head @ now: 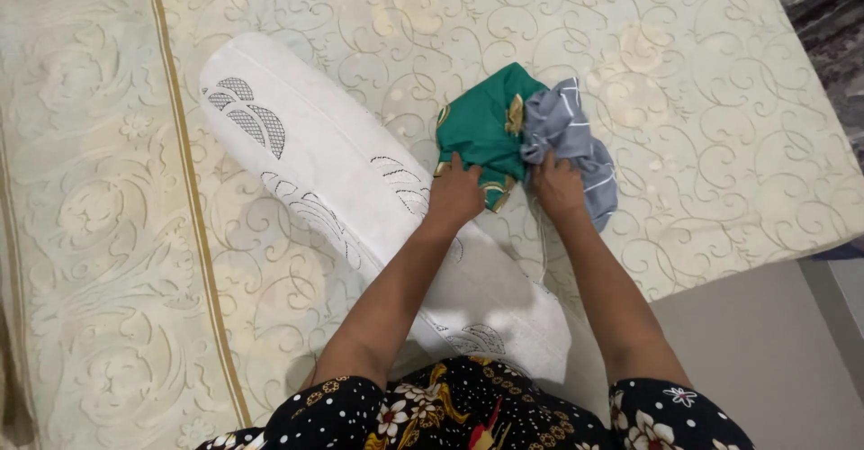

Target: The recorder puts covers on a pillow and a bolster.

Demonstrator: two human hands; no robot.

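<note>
Hands meet at a small bundle of cloth on the mattress [702,144]. The left hand [454,195] presses down on the near edge of a green cloth [481,126], its fingers curled onto the fabric and gripping it. The right hand [558,184] is closed on a grey striped cloth [576,139], which bunches up just beyond its knuckles and hangs down along the outer side of the wrist. Green and grey pieces touch each other between the two hands, the green one on the left hand's side, the grey one on the right hand's side. Whether they are one garment or two cannot be told. The green cloth shows a gold trim at its edge, close to the left fingertips.

Under the left forearm lies a long white bolster pillow [315,153] with grey leaf stitching. It runs slantwise from well beyond the left hand, out to the left, back toward the person's body, and the left wrist rests across it. The bundle sits just beside the pillow's far flank, ahead of both hands. Dark floral sleeves [468,409] show nearest the camera. To the right of the right arm, past the mattress edge, is plain floor [774,360].
</note>
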